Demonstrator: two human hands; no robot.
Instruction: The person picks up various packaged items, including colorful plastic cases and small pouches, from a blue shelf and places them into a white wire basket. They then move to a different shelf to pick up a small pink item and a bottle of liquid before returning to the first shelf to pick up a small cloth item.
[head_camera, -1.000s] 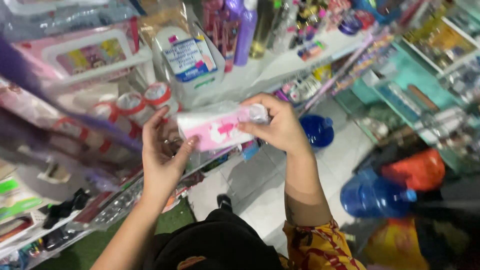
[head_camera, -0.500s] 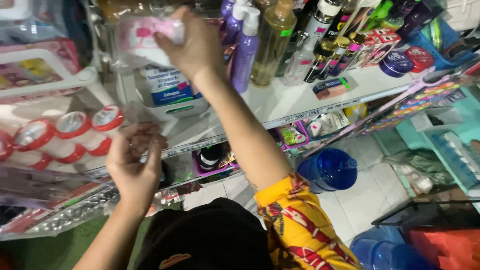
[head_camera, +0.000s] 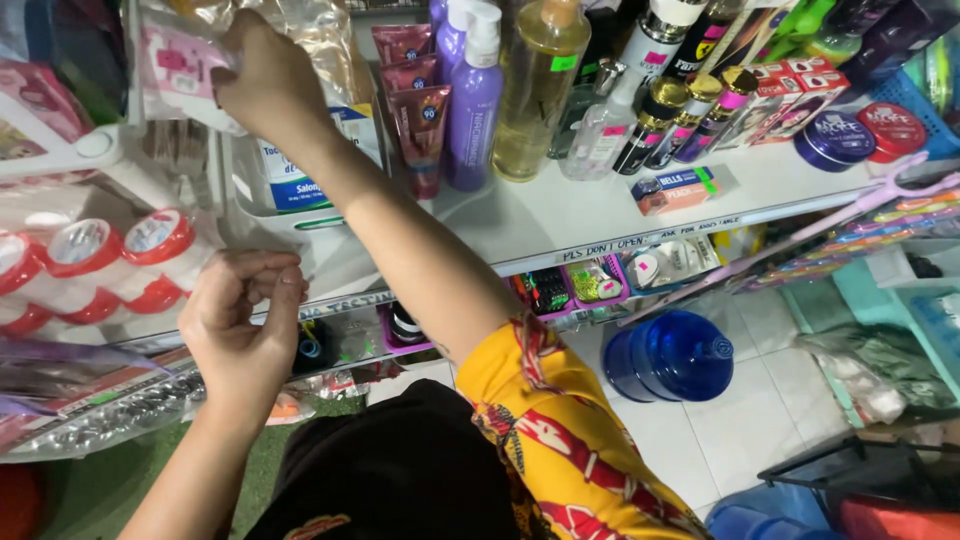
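1. The right hand (head_camera: 265, 75) is gripping the pink packet (head_camera: 175, 60), now lifted from chest level to the upper shelf rack.
2. The left hand (head_camera: 240, 325), having let go, is curling loosely, holding nothing.

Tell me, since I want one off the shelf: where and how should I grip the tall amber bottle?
Grip the amber bottle around its mid-body, coming from the open front of the white shelf. It stands upright, with the purple pump bottle and a clear spray bottle crowding its sides.
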